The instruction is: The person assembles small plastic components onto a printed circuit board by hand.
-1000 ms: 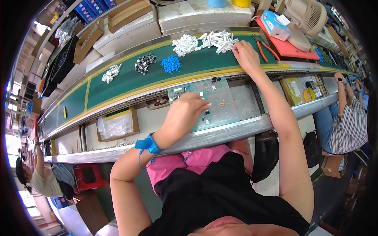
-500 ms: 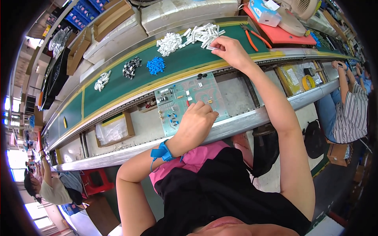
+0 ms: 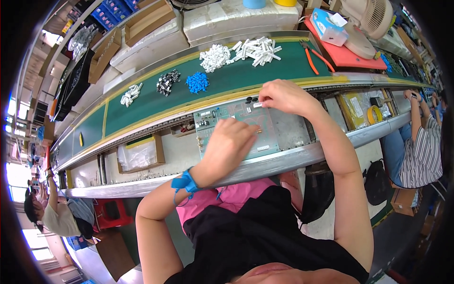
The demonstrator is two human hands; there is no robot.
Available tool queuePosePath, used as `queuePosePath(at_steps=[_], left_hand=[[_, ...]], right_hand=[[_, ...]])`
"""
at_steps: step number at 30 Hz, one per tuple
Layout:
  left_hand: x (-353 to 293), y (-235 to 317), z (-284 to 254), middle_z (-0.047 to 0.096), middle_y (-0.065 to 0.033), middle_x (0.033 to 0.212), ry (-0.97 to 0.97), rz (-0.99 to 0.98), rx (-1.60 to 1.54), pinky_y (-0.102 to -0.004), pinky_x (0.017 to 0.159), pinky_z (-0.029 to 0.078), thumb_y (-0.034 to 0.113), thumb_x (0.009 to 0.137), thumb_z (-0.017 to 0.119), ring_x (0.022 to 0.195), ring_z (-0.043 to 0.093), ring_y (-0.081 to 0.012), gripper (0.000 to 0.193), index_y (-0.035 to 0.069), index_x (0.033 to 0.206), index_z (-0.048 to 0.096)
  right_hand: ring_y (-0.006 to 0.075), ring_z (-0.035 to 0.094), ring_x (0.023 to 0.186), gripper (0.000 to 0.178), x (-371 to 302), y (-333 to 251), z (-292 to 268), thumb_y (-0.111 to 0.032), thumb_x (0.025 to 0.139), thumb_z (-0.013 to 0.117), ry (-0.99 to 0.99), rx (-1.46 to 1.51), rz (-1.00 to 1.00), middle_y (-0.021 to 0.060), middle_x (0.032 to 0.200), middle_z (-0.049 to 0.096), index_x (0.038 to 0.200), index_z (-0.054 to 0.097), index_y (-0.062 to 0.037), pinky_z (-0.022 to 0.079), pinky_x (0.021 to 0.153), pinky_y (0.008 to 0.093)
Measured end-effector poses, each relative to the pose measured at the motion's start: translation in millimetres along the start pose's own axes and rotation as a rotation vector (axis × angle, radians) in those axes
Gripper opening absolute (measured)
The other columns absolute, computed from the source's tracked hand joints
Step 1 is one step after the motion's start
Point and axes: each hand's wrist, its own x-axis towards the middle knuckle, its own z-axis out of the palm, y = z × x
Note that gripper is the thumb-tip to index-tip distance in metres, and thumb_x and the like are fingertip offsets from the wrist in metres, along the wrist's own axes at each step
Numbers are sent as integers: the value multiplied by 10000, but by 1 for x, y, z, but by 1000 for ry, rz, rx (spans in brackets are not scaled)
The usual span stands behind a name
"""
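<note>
A light green circuit board (image 3: 271, 138) lies across the conveyor rails in front of me, with black, blue and brown parts on it. My right hand (image 3: 287, 97) is over its far right corner, thumb and fingers pinching a small white block-shaped component (image 3: 257, 105) close to the board. Above the middle of the board is my left hand (image 3: 229, 144), its fingers curled down, near a small brown component (image 3: 258, 130). Its fingertips are mostly hidden, so whatever they hold cannot be made out. A blue strap (image 3: 185, 182) circles my left wrist.
Beyond the board, the green belt bears piles of long white blocks (image 3: 260, 51), short white parts (image 3: 216, 57), blue parts (image 3: 197, 82), black parts (image 3: 168, 83) and white pieces (image 3: 131, 94). Orange-handled pliers (image 3: 316, 60) lie far right. A person in stripes (image 3: 418, 146) sits at right.
My right hand has come back from the long white pile to the board, carrying a white component. The left hand has stayed over the board, its fingers shifted. The view has moved slightly.
</note>
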Motion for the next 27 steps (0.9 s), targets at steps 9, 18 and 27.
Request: queuePosePath(at_steps=[9,18,27], left_hand=[[-12,-73,-40,621,-78,859,256,-113,252,-369,741,415,50,780,642,841,546,-261,144,33,922,660],[-27,-89,-36,623,-78,852,269,-222,155,-357,752,421,43,793,638,864,552,-259,133,29,922,667],[-27,-81,-39,618,-91,842,301,-228,73,-369,747,437,31,785,637,850,553,-264,131,18,912,665]], right_hand=[[294,605,815,109,3,-8,6,-112,739,667,-19,-70,20,114,844,638,760,630,-12,470,709,394],[269,607,788,129,7,-6,4,-149,748,676,-40,-63,97,96,826,639,783,648,-28,467,695,373],[253,580,885,111,26,57,7,-157,810,633,649,-138,123,74,854,606,853,666,-60,472,752,366]])
